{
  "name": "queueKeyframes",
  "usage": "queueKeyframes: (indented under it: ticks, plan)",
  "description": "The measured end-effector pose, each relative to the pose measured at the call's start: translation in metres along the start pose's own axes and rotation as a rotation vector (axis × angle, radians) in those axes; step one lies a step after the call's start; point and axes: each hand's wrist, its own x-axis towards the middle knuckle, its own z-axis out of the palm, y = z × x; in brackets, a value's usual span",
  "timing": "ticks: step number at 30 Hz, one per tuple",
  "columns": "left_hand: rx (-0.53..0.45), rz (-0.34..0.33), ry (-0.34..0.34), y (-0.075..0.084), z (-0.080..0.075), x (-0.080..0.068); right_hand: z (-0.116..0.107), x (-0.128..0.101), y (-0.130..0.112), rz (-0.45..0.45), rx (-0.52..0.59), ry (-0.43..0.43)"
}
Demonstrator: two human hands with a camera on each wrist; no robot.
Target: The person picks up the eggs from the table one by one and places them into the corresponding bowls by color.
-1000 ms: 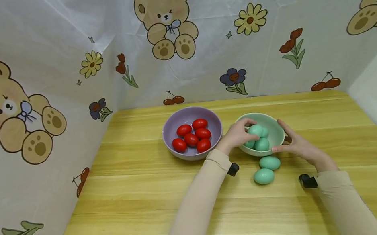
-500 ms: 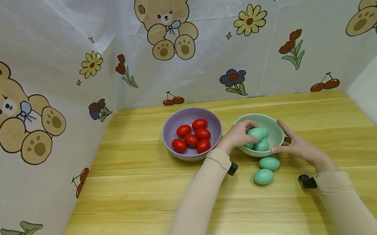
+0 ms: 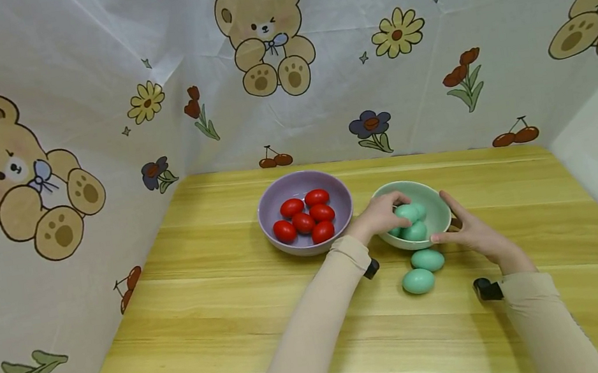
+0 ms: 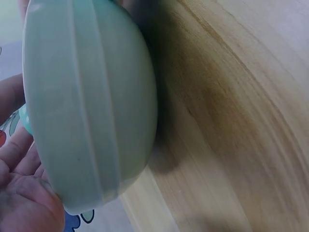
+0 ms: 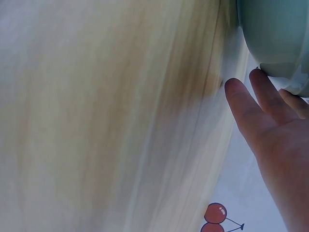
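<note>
A pale green bowl (image 3: 434,208) stands right of centre on the wooden table and holds several teal eggs. My left hand (image 3: 383,215) reaches over its near-left rim, fingers curled round a teal egg (image 3: 407,213) on top of the others. My right hand (image 3: 466,229) lies against the bowl's right side, fingers straight and thumb at the near rim. The left wrist view shows the bowl's outer wall (image 4: 87,111) beside my palm (image 4: 24,198). In the right wrist view, straight fingers (image 5: 251,106) touch the bowl (image 5: 275,34).
Two teal eggs (image 3: 428,259) (image 3: 418,281) lie on the table just in front of the green bowl. A purple bowl (image 3: 272,200) with several red eggs (image 3: 306,217) stands to its left. Printed cloth walls enclose the table (image 3: 210,329) on three sides.
My left hand has sunk slightly with the teal egg, lower into the green bowl. The right hand stays against the bowl.
</note>
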Motion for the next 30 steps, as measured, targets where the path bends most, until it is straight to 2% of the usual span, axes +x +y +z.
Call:
queueKeyframes:
  ticks: [6,21,30]
  plan:
    - [0.005,-0.005,0.014,0.0001,0.0016,0.0004,0.0004,-0.0004,-0.0012,-0.001,0.002,0.001]
    - [-0.056,-0.019,0.013,-0.0003,0.0022,-0.0015,-0.001,0.0001,0.0012,-0.004,0.001,-0.002]
    - [-0.157,-0.039,0.022,-0.0027,0.0016,-0.0034,0.0003,-0.0005,0.0,-0.008,-0.001,-0.003]
